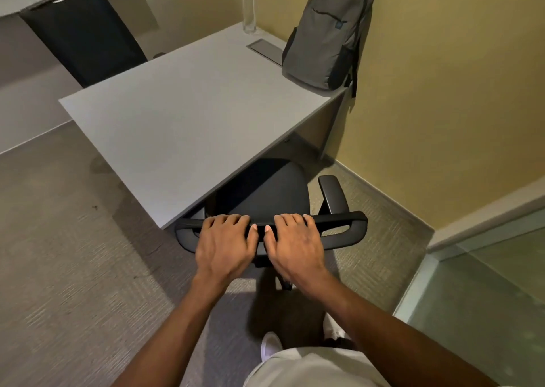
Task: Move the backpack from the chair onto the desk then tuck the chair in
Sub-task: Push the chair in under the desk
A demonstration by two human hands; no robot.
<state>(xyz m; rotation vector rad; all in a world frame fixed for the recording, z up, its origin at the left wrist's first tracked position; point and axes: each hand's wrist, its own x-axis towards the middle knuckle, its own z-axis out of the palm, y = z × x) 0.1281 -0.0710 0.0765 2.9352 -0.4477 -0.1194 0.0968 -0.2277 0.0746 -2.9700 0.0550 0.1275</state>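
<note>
A grey backpack (pixel 324 32) stands upright at the far right corner of the grey desk (pixel 182 121), leaning on the yellow wall. The black office chair (pixel 265 192) is below me, its seat partly under the desk's near edge, its right armrest showing. My left hand (pixel 225 239) and my right hand (pixel 295 239) lie side by side over the top rim of the chair's backrest, fingers curled over it.
A clear bottle (pixel 249 6) stands at the desk's far edge beside a cable hatch (pixel 267 50). A second black chair (pixel 85 32) sits beyond the desk on the left. A glass partition (pixel 486 283) is close on the right. Carpet covers the floor.
</note>
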